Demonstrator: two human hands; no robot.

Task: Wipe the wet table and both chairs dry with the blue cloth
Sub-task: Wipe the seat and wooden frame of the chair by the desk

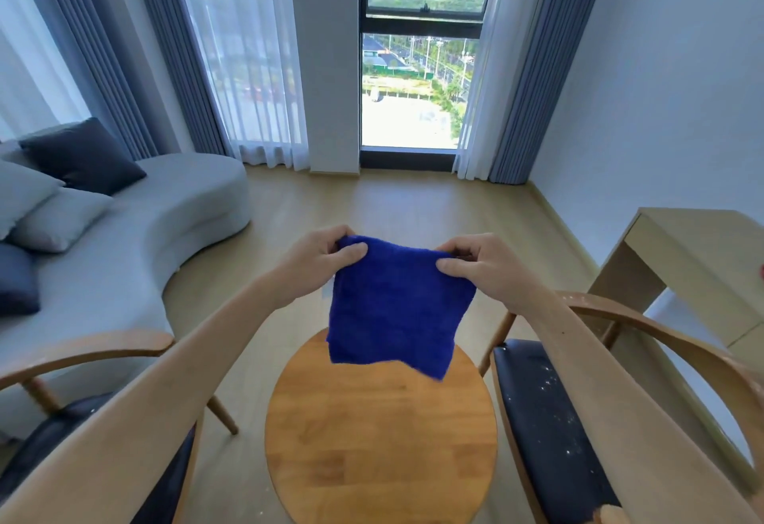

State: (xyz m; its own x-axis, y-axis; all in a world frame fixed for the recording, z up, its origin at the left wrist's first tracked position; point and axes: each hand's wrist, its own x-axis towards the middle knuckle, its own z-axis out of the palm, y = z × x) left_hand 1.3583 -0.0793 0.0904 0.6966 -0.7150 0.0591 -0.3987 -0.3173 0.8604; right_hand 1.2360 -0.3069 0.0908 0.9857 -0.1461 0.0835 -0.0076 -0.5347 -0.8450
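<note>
I held the blue cloth [397, 304] up over the round bench [380, 432]; left hand [318, 259] and right hand [479, 265] each had a pinching grip on a top corner, probably spreading it flat; droplets dotted the right chair [541, 412].

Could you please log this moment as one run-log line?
blue cloth: held above round table | left hand: pinching | right hand: pinching | wiping: not begun
</note>
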